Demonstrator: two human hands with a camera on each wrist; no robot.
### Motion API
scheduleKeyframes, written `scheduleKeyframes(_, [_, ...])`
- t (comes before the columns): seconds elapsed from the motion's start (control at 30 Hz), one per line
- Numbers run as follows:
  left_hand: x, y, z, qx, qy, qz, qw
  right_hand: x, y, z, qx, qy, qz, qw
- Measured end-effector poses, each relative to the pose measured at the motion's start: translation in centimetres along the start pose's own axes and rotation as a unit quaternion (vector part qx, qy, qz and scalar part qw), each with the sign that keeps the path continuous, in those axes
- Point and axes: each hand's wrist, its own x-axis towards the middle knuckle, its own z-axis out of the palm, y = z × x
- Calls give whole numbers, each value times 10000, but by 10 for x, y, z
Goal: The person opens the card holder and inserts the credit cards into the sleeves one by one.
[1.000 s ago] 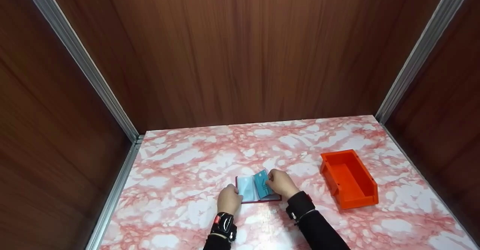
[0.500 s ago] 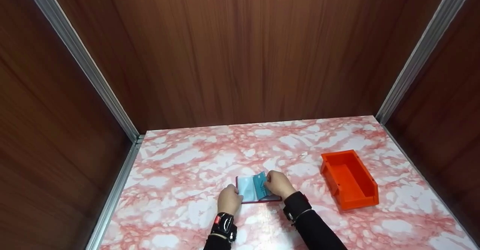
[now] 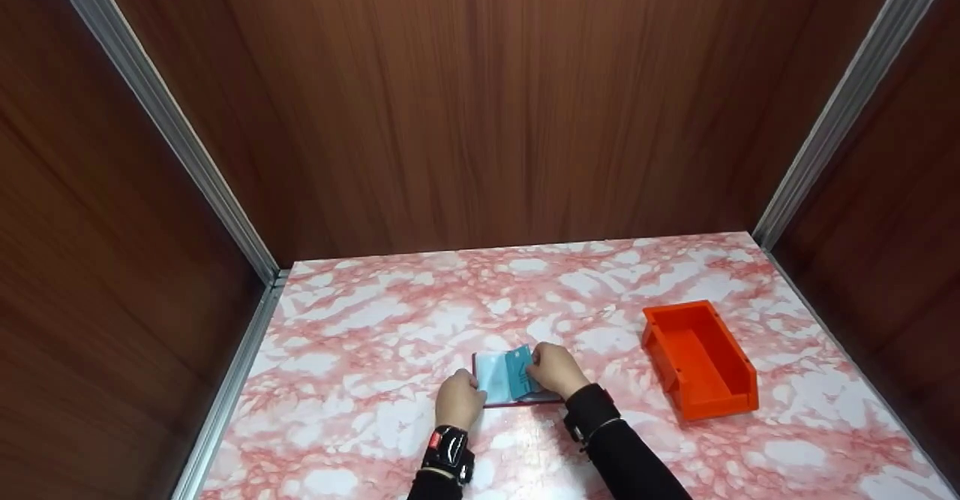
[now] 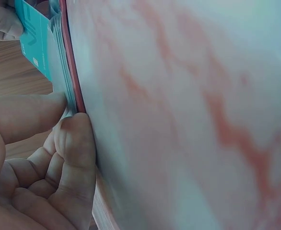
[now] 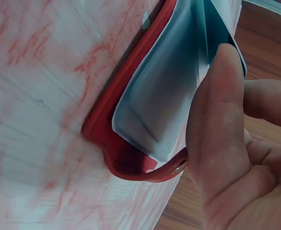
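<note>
A red card holder [image 3: 493, 377] with clear plastic sleeves lies spread on the table. My left hand [image 3: 459, 401] grips its left edge; in the left wrist view the thumb and finger [image 4: 76, 134] pinch the red cover and the stacked sleeves. Between the thumb and finger of my right hand [image 3: 556, 369] is a teal card [image 3: 518, 372], tilted up over the middle of the holder. In the right wrist view, clear sleeves [image 5: 155, 100] and a snap strap [image 5: 171, 171] show below the card [image 5: 219, 31]. The card's lower end is at the sleeves.
An orange plastic bin [image 3: 701, 368] stands on the right of the pink-and-white marbled table [image 3: 360, 320]. Brown wood-grain panels [image 3: 480, 109] enclose the back and both sides, with metal rails [image 3: 157, 102] at the corners.
My right hand has shifted slightly left and closer with the teal card, which stands a little lower over the holder. The left hand keeps its place.
</note>
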Motion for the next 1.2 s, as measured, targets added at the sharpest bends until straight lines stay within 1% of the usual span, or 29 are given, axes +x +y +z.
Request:
scheduleKeyframes(0.1, [0, 0, 0, -30, 5, 11, 10000, 2, 2, 3, 27, -29, 20, 10000])
scheduleKeyframes(0.27, [0, -1, 1, -74, -4, -3, 10000, 1, 3, 7, -28, 148, -29, 9999])
scheduleKeyframes(0.4, [1, -1, 1, -74, -29, -51, 10000, 0, 1, 9, -58, 217, 11, 9997])
scheduleKeyframes(0.57, [1, -2, 2, -74, 3, -39, 10000, 0, -1, 11, -79, 58, 177, 9998])
scheduleKeyframes(0.63, [1, -2, 2, -81, 16, -25, 10000, -1, -2, 11, -121, 29, 177, 9998])
scheduleKeyframes(0.8, [1, -2, 1, -106, 17, -14, 9999, 0, -5, 11, -324, 127, 37, 9994])
scheduleKeyframes(1.0, [0, -1, 1, -47, 53, -29, 10000, 0, -8, 11, -190, -71, 260, 9995])
scheduleKeyframes(1.2, [0, 1, 0, -33, -48, -64, 10000, -1, -10, 13, -181, -74, 190, 9996])
